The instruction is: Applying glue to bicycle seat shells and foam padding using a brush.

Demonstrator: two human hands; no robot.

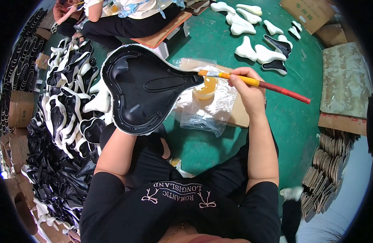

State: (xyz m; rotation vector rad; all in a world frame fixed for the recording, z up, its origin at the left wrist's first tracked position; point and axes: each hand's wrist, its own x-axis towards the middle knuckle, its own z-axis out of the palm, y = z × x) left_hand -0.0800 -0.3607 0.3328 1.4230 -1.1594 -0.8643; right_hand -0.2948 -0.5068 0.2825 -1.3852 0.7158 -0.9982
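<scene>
Floor (300,121), green, bearing brown cardboard boxes (306,12) at the upper right. Heap of black-and-white saddles (69,121), person's left. Black saddle shell (144,87), underside up, raised on left forearm; left hand hidden beneath, grip cannot be told. Right hand (247,91), arm extended, clenched around red-and-yellow brush (255,82), bristles touching saddle nose above amber glue cup (205,87).

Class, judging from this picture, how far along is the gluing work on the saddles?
Done: unclear; a pile of black-and-white saddles lies at the left. In hand: the left hand, hidden beneath it, props up a saddle while the right hand holds a brush at its narrow tip, above a glue cup. Left: white pieces lie beyond.
</scene>
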